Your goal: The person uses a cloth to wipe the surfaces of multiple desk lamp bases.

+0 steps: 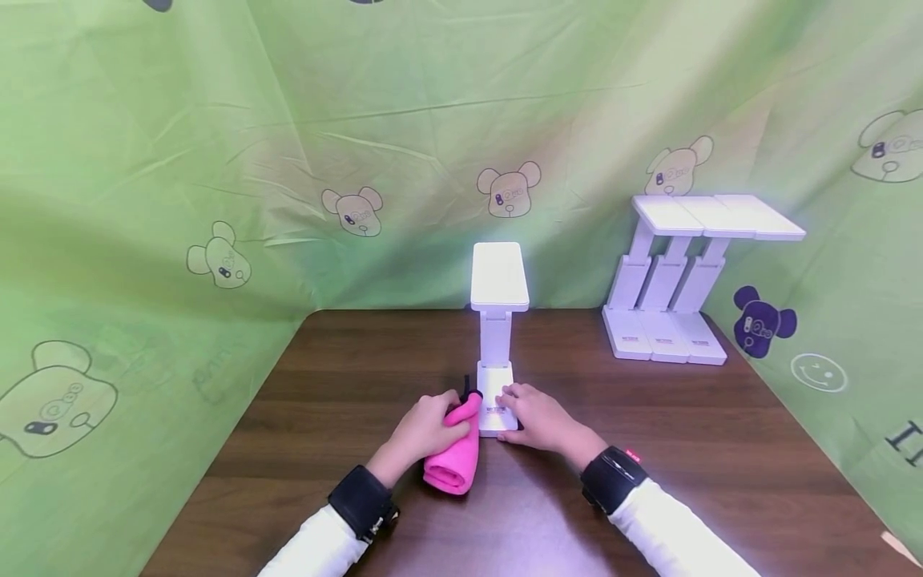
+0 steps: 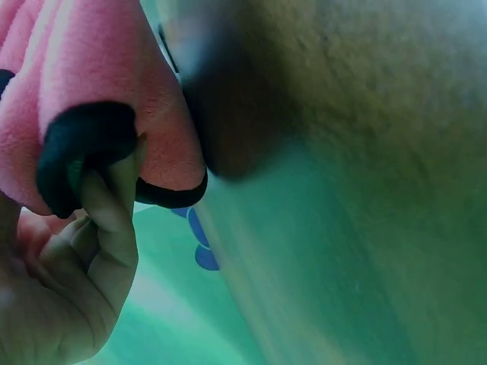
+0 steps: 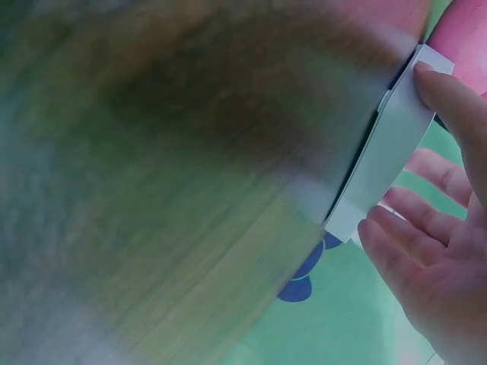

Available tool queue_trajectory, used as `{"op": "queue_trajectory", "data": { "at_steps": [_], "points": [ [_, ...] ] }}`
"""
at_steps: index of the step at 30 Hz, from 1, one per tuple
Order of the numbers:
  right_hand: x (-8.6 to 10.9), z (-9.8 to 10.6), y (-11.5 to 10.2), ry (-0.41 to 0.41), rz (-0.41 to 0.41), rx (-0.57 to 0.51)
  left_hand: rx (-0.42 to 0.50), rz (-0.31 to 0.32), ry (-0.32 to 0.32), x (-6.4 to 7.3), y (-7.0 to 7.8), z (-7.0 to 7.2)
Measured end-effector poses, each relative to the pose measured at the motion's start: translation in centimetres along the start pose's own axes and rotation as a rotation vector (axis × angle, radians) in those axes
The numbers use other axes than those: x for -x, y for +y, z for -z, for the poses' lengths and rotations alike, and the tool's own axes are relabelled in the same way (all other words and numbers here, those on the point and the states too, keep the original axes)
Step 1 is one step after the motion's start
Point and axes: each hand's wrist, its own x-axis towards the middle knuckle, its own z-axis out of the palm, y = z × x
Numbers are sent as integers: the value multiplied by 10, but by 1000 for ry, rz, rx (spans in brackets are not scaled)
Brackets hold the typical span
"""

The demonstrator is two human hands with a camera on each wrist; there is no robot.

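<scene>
In the head view, my left hand [image 1: 427, 429] grips a rolled pink towel [image 1: 456, 461] right beside the base of a white desk lamp [image 1: 494, 401]. The left wrist view shows the towel's black edging [image 2: 87, 141] with fingers curled at it. My right hand [image 1: 542, 421] rests against the right side of the lamp base, fingertips over its top. Seen from the right wrist, the thumb [image 3: 449, 95] lies on the side of the base [image 3: 392, 144] and the other fingers are loosely extended. The lamp stands upright, its flat head raised over the folding arm.
Three more white desk lamps [image 1: 667, 332] stand side by side at the table's back right. The brown wooden table [image 1: 346, 361] meets a green cloth backdrop [image 1: 404, 144] printed with bear heads along its back and sides.
</scene>
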Motion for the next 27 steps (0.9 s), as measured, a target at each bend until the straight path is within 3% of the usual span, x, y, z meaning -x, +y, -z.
{"op": "queue_trajectory", "data": {
  "at_steps": [6, 10, 16, 20, 27],
  "points": [
    [2, -5, -2, 14, 21, -28, 115, -3, 51, 10, -1, 4],
    [4, -5, -1, 37, 57, -9, 224, 10, 147, 8, 1, 8],
    [2, 5, -4, -38, 23, -26, 325, 136, 311, 1, -2, 13],
    [-3, 9, -17, -36, 14, -13, 319, 191, 383, -1, -9, 16],
    [-9, 9, -48, -12, 41, 53, 326, 210, 387, 3, -18, 17]
  ]
}}
